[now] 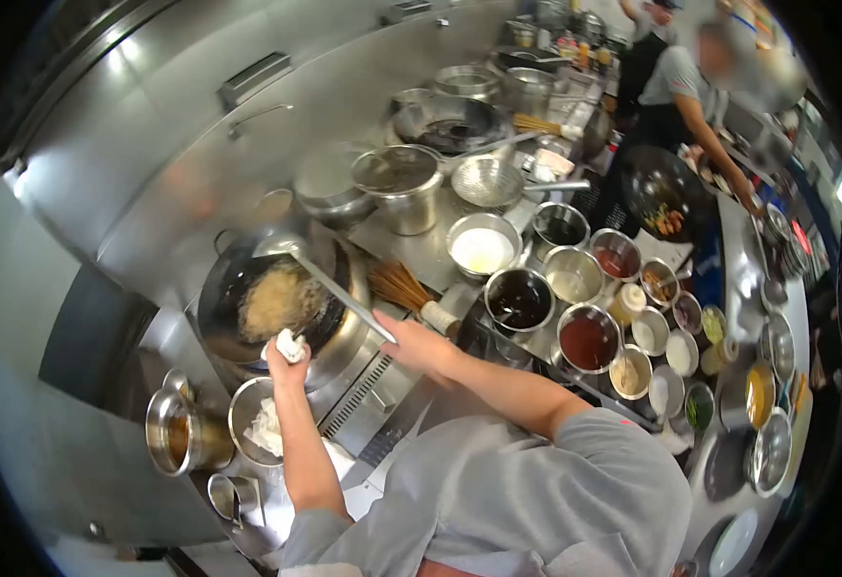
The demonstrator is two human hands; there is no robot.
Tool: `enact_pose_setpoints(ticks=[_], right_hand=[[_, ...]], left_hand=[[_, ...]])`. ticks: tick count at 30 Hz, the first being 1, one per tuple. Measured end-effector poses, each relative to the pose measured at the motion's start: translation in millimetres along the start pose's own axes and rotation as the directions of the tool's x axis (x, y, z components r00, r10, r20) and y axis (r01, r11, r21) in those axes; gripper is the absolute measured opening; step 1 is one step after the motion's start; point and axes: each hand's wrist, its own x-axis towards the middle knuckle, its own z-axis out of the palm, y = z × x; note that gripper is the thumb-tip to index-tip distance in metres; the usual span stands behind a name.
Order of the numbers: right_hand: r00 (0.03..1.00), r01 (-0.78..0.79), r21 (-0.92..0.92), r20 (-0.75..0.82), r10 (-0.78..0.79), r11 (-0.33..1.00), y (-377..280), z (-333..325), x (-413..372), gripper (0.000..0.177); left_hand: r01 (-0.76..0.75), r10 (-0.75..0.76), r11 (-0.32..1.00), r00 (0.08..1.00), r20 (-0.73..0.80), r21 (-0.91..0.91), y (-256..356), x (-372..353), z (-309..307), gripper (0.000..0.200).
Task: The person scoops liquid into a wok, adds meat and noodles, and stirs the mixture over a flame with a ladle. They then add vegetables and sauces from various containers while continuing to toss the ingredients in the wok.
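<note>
My left hand [288, 361] is closed on a white cloth [291, 344] at the near edge of a large dark wok [219, 306]. Inside the wok lies pale golden, bubbling food [279, 302]. My right hand [411, 343] grips the handle of a long metal ladle [339, 291], whose bowl end is at the far side of the wok, above the food. A bamboo brush [402, 286] lies on the stove, just beyond my right hand.
Metal bowls of sauces, such as a red one [589, 338], crowd the right. A pot [397, 188] and a strainer [487, 183] stand behind. At upper right, a person [676, 87] reaches near another wok [661, 188]. A pot [186, 431] stands at left.
</note>
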Motion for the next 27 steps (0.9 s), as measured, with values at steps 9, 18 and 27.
enact_pose_setpoints(ticks=[9,18,27], right_hand=[[0.927,0.211,-0.446,0.374,-0.033,0.870,2.8,-25.3,135.6,0.055],[0.985,-0.100,-0.668,-0.173,-0.023,0.738,159.6,-238.0,221.2,0.024],[0.924,-0.249,-0.867,-0.080,0.374,0.431,213.7,-352.6,128.0,0.046]], left_hand=[[0.267,-0.274,0.943,0.962,-0.008,-0.196,4.3,-10.7,4.2,0.038],[0.132,-0.159,0.981,0.968,-0.194,-0.144,-1.2,-26.0,20.0,0.037],[0.145,-0.174,0.976,0.969,-0.174,-0.165,-1.4,-24.8,16.0,0.039]])
